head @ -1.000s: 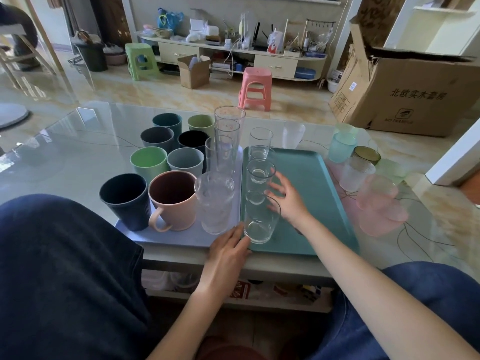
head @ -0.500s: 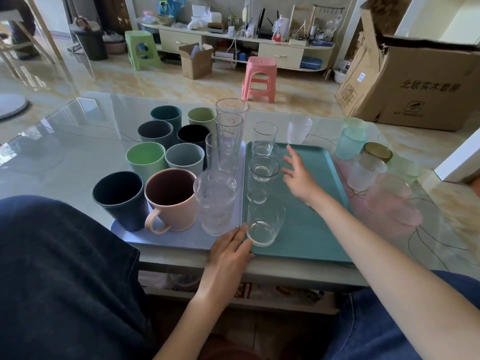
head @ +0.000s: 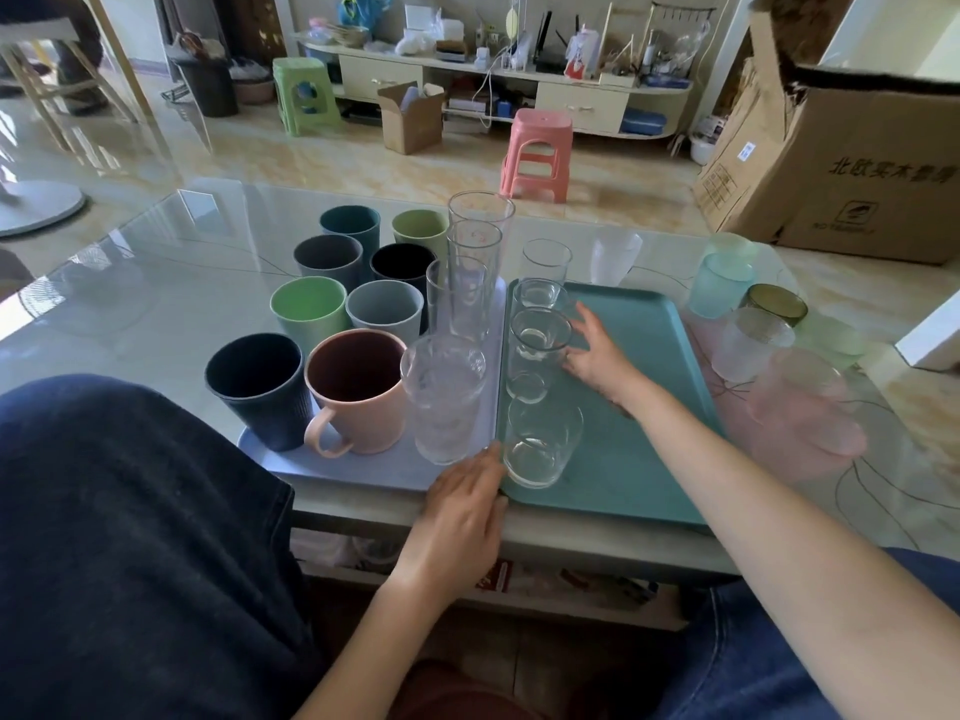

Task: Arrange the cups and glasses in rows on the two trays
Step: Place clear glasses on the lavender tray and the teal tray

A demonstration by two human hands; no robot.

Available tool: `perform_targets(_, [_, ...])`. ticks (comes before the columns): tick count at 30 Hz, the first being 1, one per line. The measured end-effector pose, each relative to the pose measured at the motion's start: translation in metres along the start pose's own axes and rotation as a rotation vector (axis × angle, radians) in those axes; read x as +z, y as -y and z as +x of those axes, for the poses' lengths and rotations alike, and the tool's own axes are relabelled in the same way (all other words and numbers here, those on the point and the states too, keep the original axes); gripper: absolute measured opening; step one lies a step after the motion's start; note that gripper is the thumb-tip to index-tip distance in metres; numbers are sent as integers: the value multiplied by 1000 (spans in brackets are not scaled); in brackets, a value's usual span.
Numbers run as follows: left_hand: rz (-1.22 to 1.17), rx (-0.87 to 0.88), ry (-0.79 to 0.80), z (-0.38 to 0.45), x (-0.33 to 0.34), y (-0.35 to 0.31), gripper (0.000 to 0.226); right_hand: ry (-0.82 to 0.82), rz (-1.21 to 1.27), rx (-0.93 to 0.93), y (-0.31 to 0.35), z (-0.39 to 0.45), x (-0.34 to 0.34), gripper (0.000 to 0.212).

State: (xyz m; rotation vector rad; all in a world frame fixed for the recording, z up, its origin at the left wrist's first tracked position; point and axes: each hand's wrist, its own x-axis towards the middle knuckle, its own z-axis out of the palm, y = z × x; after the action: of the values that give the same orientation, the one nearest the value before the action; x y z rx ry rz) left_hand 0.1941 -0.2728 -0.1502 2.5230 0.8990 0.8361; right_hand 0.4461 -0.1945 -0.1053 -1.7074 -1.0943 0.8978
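A: Your right hand (head: pixel 597 356) has come back to the row. Half a second ago it hung open over the bare teal tray (head: pixel 639 423); now its fingers (head: pixel 584 324) are spread loosely against the right side of the third glass (head: pixel 537 337).

B: Gripping it?

A: Touching, not wrapped. From here I can't tell if you have any real hold; it looks like a nudge to square the glass up. A second ago the same hand sat lower, by the front glass (head: pixel 543 449).

B: So you're working up the column.

A: That's my read. The clear glasses run front to back down the teal tray's left edge, one row, and the rest of that tray is bare. The left tray (head: pixel 363 470) is packed with coloured cups and tall glasses.

B: And the left hand (head: pixel 457 506)?

A: Hasn't budged. Palm down at the near edge where the two trays meet, fingers relaxed and slightly apart, tips just beside the front glass, holding nothing. It seems to be steadying the trays.

B: What's left?

A: The tinted glasses (head: pixel 753 340) stand on the table right of the teal tray, not yet on it. Your right wrist is bent outward, forearm crossing the tray diagonally.
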Motion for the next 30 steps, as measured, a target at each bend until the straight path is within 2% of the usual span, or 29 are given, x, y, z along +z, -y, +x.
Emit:
perform_targets(4, [-98,-172,-25,6,-9,-2,35,-60,-32,38,0,9,-12,74])
perform_targets(7, [-39,-186,-7,14,-6,-2,43,-83,-69,47,5,19,-19,73])
perform_targets(13, [79,-264,-87,25,5,6,50,-105,-30,73,17,57,-14,66])
perform_targets(19, [158,-237,-168,26,9,9,44,-96,56,52,30,88,-16,92])
perform_targets(21, [183,-225,-194,26,11,9,44,-70,64,15,30,96,-18,95])
perform_targets(26, [153,-213,-239,25,14,9,42,-43,72,27,26,102,-19,59])
perform_targets(30, [137,-221,-227,25,13,9,41,-33,91,59,27,99,-19,55])
